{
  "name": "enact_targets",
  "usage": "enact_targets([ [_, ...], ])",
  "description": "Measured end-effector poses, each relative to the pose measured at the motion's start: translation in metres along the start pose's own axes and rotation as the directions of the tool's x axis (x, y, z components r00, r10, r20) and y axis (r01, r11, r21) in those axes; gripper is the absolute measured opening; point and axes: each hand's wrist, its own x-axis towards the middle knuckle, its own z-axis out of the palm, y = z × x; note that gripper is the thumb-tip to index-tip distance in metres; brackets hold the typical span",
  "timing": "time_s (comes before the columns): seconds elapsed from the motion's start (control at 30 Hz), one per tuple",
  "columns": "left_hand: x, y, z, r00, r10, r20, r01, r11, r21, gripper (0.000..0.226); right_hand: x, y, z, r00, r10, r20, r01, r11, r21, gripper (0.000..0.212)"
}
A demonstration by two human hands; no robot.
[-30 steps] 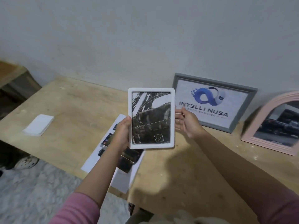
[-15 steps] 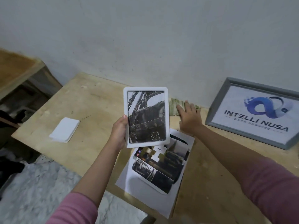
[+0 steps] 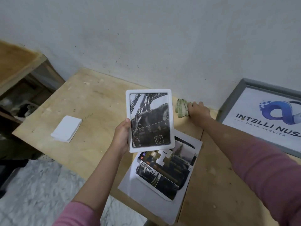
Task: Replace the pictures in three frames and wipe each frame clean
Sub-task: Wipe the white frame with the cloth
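Observation:
My left hand grips the left edge of a small white frame and holds it upright above the table; a dark car picture shows in it. My right hand reaches to the back of the table by the wall and lies on a crumpled greenish cloth, fingers closing over its right part. A stack of printed pictures lies on the table under the frame. A grey frame with a blue logo leans on the wall at the right.
A folded white tissue pad lies on the left part of the wooden table. A wooden shelf stands to the far left. The table's front edge drops to a marbled floor.
My right hand let go of the white frame's right edge and reached back to the cloth by the wall. The view swung left, so the pink arched frame left the picture.

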Motion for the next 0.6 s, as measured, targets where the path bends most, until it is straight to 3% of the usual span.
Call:
enact_targets([
  [0.07,-0.003,-0.001,0.002,1.0,-0.006,-0.001,0.006,1.0,-0.001,0.038,0.004,0.003,-0.007,1.0,-0.003,0.021,0.001,0.994,0.113,0.027],
  [0.13,-0.004,0.0,0.002,1.0,-0.003,-0.019,0.004,1.0,0.024,0.037,0.006,0.006,-0.02,0.995,0.077,0.069,-0.096,0.937,0.337,0.023],
  [0.23,-0.008,0.0,0.002,0.999,0.034,-0.023,-0.031,0.994,0.106,0.039,-0.004,0.009,-0.047,0.963,0.217,0.16,-0.263,0.618,0.741,0.017],
  [0.3,-0.011,0.001,0.004,0.998,0.066,-0.009,-0.064,0.988,0.142,0.039,-0.021,0.011,-0.069,0.959,0.258,0.118,-0.224,0.435,0.872,0.018],
  [0.33,-0.013,0.001,0.007,0.997,0.078,0.002,-0.078,0.986,0.148,0.038,-0.031,0.012,-0.08,0.958,0.281,0.06,-0.174,0.399,0.9,0.024],
  [0.4,-0.017,0.002,0.015,0.996,0.092,0.019,-0.094,0.98,0.174,0.036,-0.053,0.016,-0.1,0.951,0.287,-0.115,-0.026,0.446,0.894,0.044],
  [0.47,-0.021,0.001,0.026,0.993,0.117,0.035,-0.122,0.969,0.217,0.033,-0.069,0.023,-0.107,0.935,0.193,-0.297,0.136,0.58,0.803,0.059],
  [0.53,-0.028,-0.001,0.042,0.985,0.146,0.087,-0.162,0.961,0.226,0.032,-0.083,0.031,-0.105,0.921,0.071,-0.382,0.227,0.7,0.677,0.064],
  [0.6,-0.039,-0.004,0.062,0.974,0.173,0.148,-0.202,0.955,0.215,0.034,-0.099,0.038,-0.102,0.907,0.018,-0.42,0.226,0.821,0.524,0.065],
])
